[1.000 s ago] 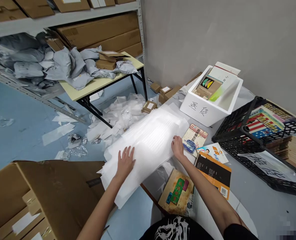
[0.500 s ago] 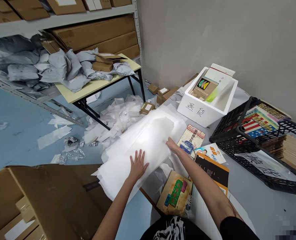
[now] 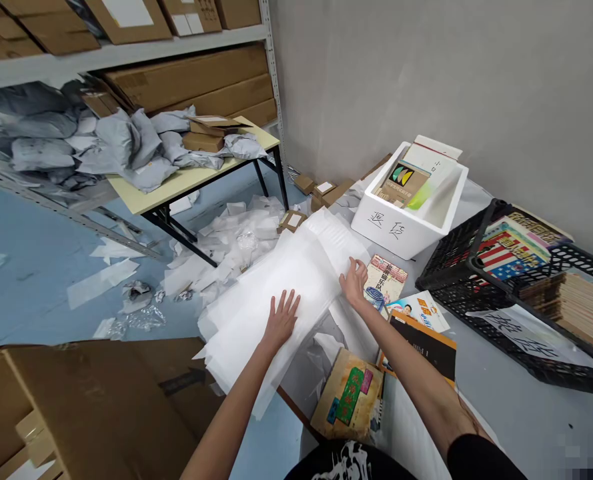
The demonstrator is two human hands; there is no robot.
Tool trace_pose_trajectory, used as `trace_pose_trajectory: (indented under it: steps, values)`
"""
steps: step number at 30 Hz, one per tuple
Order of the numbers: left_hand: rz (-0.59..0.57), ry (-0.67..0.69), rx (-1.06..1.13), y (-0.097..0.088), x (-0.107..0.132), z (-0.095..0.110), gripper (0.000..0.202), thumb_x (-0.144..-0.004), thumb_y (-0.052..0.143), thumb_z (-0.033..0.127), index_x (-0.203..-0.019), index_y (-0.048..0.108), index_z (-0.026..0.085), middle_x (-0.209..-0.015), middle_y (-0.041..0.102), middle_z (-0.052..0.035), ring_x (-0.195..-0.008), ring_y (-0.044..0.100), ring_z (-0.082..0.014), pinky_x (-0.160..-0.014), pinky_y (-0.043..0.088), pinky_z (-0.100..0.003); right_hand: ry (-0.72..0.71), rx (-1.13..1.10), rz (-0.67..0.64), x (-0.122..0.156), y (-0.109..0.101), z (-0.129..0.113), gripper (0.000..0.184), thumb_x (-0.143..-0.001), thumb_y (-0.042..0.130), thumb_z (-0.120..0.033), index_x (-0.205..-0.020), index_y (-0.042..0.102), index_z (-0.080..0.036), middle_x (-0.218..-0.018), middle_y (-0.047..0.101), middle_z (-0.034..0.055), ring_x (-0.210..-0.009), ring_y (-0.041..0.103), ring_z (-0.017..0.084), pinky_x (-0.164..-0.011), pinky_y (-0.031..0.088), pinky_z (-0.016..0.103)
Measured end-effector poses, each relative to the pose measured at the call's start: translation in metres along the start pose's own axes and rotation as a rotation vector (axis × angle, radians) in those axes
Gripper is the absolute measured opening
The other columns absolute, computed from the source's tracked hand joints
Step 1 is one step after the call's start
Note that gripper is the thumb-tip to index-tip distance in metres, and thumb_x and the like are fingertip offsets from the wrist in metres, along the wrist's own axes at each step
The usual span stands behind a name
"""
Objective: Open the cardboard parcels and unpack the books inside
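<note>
A stack of thin white foam sheets (image 3: 286,280) lies across the near corner of the grey table (image 3: 516,413). My left hand (image 3: 281,320) rests flat on the stack with its fingers spread. At the stack's right edge my right hand (image 3: 355,283) touches the top sheet with its fingers spread and slightly curled. Just right of that hand lies a book with a blue and cream cover (image 3: 385,283). More books lie nearer me: an orange and black one (image 3: 421,340) and a tan one with green characters (image 3: 349,393).
A white foam box (image 3: 406,223) holding books stands behind the sheets. Black plastic crates (image 3: 521,293) of books fill the table's right. A large brown carton (image 3: 91,407) sits at lower left. Paper scraps (image 3: 216,247) litter the blue floor beside a yellow table (image 3: 191,173) piled with grey mailers.
My left hand has slid right along the foam stack, toward the right hand. My right hand stayed at the stack's right edge and now has its fingers raised on the top sheet.
</note>
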State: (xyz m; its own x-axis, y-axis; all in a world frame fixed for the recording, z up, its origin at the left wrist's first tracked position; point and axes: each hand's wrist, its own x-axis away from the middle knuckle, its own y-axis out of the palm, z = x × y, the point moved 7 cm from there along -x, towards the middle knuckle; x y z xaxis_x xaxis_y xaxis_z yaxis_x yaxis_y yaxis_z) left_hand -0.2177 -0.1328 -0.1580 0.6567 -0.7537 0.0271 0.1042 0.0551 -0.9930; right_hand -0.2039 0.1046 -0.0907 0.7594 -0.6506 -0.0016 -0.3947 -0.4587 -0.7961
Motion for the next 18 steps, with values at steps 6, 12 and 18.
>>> trace_pose_trajectory:
  steps: [6, 12, 18]
  values:
    - [-0.008, 0.028, 0.078, 0.006, -0.007, 0.023, 0.054, -0.093, 0.033, 0.039, -0.145, 0.031, 0.024, -0.154, 0.024, -0.0096, -0.142, 0.015, -0.0345, -0.109, 0.005, -0.066, -0.26, 0.379, -0.278, 0.021, 0.031, 0.004, 0.039, -0.08, 0.046, -0.009, -0.117, 0.057, -0.014, -0.13, 0.052, 0.0174, -0.123, 0.04, 0.028, -0.103, 0.027, 0.043]
    - [0.0, 0.018, 0.167, 0.004, -0.016, 0.026, 0.052, -0.092, 0.035, 0.036, -0.141, 0.04, 0.019, -0.151, 0.031, -0.0128, -0.141, 0.019, -0.0366, -0.108, 0.004, -0.068, -0.159, 0.441, -0.244, 0.042, 0.018, 0.036, 0.045, -0.083, 0.044, -0.012, -0.128, 0.049, -0.011, -0.138, 0.045, 0.0187, -0.122, 0.041, 0.028, -0.101, 0.031, 0.04]
    - [-0.073, -0.342, 0.849, 0.006, -0.026, 0.085, 0.042, -0.089, 0.033, 0.02, -0.126, 0.051, 0.01, -0.131, 0.052, -0.0185, -0.126, 0.045, -0.0246, -0.109, 0.032, -0.042, -0.06, 0.501, -0.215, 0.063, 0.009, 0.07, 0.048, -0.085, 0.036, -0.005, -0.132, 0.044, -0.006, -0.133, 0.047, 0.0236, -0.118, 0.044, 0.029, -0.096, 0.036, 0.041]
